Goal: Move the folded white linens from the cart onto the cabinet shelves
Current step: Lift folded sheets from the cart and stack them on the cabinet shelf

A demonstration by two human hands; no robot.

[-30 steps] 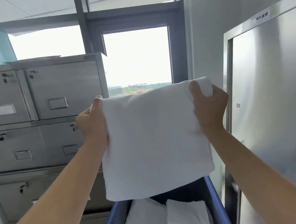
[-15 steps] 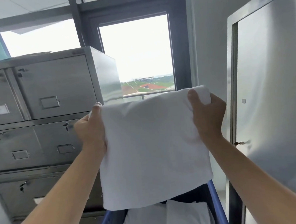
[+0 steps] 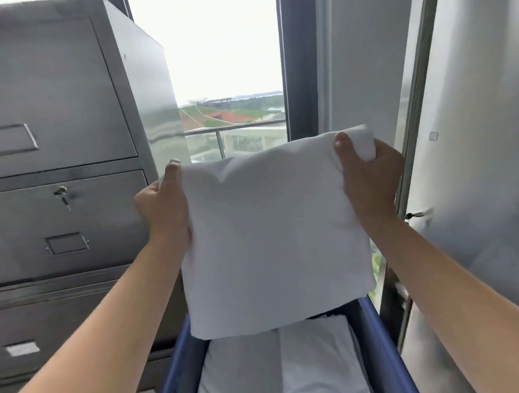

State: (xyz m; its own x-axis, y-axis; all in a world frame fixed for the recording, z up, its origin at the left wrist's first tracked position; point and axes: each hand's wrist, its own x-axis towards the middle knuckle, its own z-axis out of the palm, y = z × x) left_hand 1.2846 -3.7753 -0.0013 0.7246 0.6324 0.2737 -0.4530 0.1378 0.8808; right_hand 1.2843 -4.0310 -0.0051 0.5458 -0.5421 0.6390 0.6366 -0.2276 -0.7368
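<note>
Room: steel drawer cabinet (image 3: 57, 148) left, window (image 3: 225, 61) ahead, steel door (image 3: 486, 152) right.
Linen: folded white linen (image 3: 276, 238) held above the cart (image 3: 380, 347), lower than a second ago.
Hands: left hand (image 3: 161, 205) and right hand (image 3: 369, 180) each pinch a top corner.
Change: view has swung right toward the door; shelving not yet begun.
Cart: more linens (image 3: 281, 368) remain.

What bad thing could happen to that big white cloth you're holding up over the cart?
The left hand and right hand pinch only the top corners of the folded linen, so its lower part hangs loose; it might unfold, or slip back into the blue cart onto the linens below. Held this high, it also hides what lies ahead, and the steel cabinet door on the right stands close, so an elbow could bump it.
</note>
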